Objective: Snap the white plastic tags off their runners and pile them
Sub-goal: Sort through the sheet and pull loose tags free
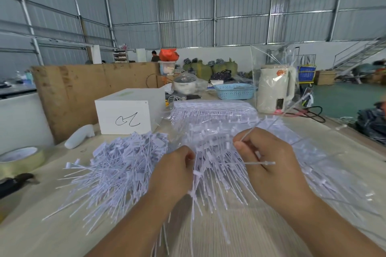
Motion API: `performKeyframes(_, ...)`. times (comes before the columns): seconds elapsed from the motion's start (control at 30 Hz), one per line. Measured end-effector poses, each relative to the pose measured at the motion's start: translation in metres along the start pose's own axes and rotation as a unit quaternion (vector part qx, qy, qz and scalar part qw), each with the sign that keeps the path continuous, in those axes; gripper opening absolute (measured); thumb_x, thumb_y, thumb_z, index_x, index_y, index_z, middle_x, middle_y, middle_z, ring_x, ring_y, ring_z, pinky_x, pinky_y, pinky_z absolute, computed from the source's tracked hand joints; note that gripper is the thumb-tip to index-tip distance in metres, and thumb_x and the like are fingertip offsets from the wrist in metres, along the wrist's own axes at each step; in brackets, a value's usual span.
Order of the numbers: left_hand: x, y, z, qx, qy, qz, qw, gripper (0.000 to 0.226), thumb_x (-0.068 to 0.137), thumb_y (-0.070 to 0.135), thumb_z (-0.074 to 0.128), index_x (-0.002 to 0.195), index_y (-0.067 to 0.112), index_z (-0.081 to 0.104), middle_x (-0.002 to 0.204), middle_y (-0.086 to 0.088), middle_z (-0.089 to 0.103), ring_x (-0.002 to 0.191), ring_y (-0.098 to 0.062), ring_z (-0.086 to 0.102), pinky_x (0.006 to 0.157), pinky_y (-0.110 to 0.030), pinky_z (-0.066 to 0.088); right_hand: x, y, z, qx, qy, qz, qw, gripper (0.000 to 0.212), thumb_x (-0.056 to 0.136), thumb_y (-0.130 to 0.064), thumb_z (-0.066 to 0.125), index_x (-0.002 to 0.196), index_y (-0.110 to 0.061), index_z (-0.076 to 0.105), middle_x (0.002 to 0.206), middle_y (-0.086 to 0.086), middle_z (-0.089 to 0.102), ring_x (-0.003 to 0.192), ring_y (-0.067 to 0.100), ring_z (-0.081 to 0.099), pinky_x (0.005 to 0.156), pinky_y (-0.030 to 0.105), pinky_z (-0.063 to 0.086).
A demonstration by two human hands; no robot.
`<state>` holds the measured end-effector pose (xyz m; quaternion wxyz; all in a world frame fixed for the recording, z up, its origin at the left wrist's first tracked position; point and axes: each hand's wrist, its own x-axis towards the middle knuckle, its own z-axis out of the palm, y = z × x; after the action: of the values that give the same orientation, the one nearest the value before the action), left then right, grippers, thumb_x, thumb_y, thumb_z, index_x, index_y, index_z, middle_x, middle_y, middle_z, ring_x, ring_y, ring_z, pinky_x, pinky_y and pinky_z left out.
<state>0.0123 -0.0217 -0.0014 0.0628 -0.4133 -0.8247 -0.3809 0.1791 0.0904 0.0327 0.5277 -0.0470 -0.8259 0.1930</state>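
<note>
Tags [208,175] on runners pinched by both hands' fingers [240,146], near a box [125,115] (scrawled, unreadable).

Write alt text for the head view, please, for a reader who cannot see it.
Two hands work on white tags over a table: the left hand grips a bunch of tags, and the right hand pinches a thin runner. A pile of loose tags lies to the left, before a white box.
</note>
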Motion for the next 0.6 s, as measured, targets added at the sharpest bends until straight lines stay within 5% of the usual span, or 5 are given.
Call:
performKeyframes(0.2, 0.006, -0.007, -0.007, -0.039, -0.034, -0.041, 0.998, 0.025, 0.095, 0.017, 0.051, 0.079, 0.035, 0.058, 0.081, 0.012, 0.064, 0.061, -0.005, 0.061, 0.046, -0.009, 0.042, -0.001, 0.004, 0.001, 0.023, -0.033, -0.015, 0.999, 0.014, 0.092, -0.014, 0.053, 0.079, -0.014, 0.059, 0.077, -0.005, 0.059, 0.073, 0.013, 0.057, 0.066, 0.025, 0.045)
performKeyframes(0.37, 0.008, -0.004, -0.012, -0.127, -0.011, -0.062, 0.99, 0.019, 0.093, 0.02, 0.058, 0.077, 0.025, 0.067, 0.074, 0.007, 0.069, 0.067, -0.014, 0.064, 0.05, -0.008, 0.039, -0.002, 0.004, 0.0, 0.043, -0.1, 0.009, 0.994, 0.017, 0.092, -0.019, 0.051, 0.078, -0.016, 0.06, 0.074, -0.005, 0.057, 0.072, 0.014, 0.056, 0.063, 0.02, 0.043)
performKeyframes(0.5, 0.007, -0.005, -0.01, -0.1, -0.017, -0.068, 0.993, 0.009, 0.093, 0.023, 0.059, 0.089, 0.026, 0.067, 0.086, 0.014, 0.068, 0.074, 0.001, 0.061, 0.052, -0.002, 0.039, 0.001, -0.003, -0.002, 0.06, -0.086, -0.012, 0.994, 0.018, 0.094, -0.016, 0.052, 0.077, -0.017, 0.059, 0.073, -0.006, 0.056, 0.069, 0.014, 0.057, 0.063, 0.026, 0.045)
performKeyframes(0.6, 0.005, -0.005, -0.011, -0.072, -0.035, -0.05, 0.996, 0.009, 0.094, 0.022, 0.056, 0.093, 0.026, 0.065, 0.09, 0.012, 0.067, 0.08, -0.006, 0.063, 0.06, -0.01, 0.043, 0.0, -0.004, -0.002, 0.036, -0.046, -0.03, 0.998, 0.016, 0.093, -0.01, 0.052, 0.08, -0.016, 0.06, 0.077, -0.007, 0.056, 0.072, 0.01, 0.056, 0.065, 0.019, 0.043)
